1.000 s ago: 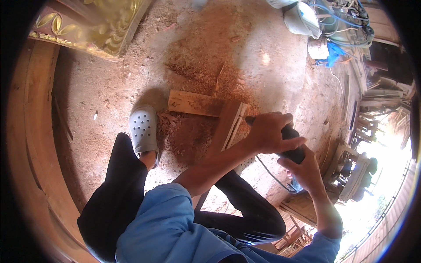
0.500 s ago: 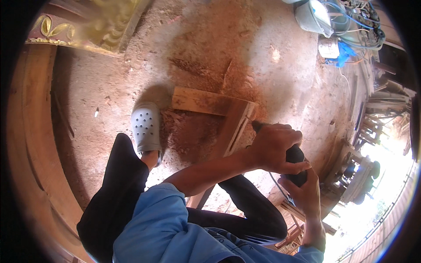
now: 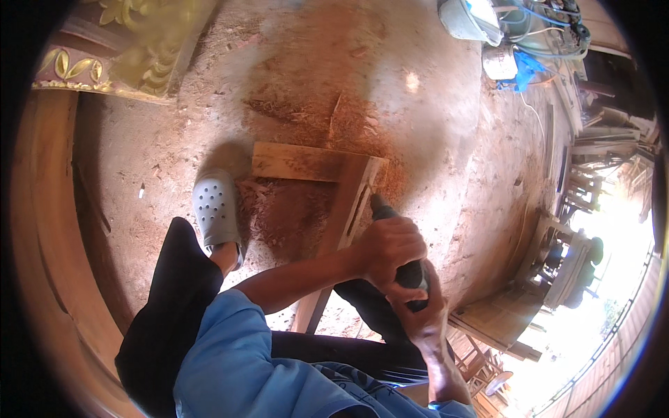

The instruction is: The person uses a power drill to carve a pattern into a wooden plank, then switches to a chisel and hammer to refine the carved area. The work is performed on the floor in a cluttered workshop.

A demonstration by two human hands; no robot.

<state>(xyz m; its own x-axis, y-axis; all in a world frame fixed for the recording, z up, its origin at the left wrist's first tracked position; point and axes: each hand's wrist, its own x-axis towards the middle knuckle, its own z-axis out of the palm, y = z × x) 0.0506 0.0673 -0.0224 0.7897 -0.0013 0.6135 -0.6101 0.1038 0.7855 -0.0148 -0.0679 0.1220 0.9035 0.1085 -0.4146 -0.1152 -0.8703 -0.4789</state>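
Observation:
With my left hand (image 3: 390, 247) I grip the upper body of a dark handheld power tool (image 3: 384, 210), and with my right hand (image 3: 428, 310) I hold its rear part lower down. The tool's tip is at the slotted edge of a long wooden beam (image 3: 341, 209), though I cannot tell if it touches. The beam slants toward me from a short board (image 3: 293, 161) lying crosswise on the sawdust-strewn floor (image 3: 327, 104). My left foot, in a grey perforated clog (image 3: 214, 202), stands left of the beam.
Gold-carved panels (image 3: 136, 49) lie upper left, long timber (image 3: 52, 202) runs along the left. A grey bucket (image 3: 463, 21), hoses, a blue plastic sheet (image 3: 523, 70) and a white cable (image 3: 540, 118) are upper right. Stacked scrap wood (image 3: 606, 139) and wooden furniture (image 3: 498, 324) line the bright right side.
Both hands and the power tool have shifted left, bringing the tip closer to the beam's slotted edge. The tool now stands more upright in the picture, with my right forearm drawn inward.

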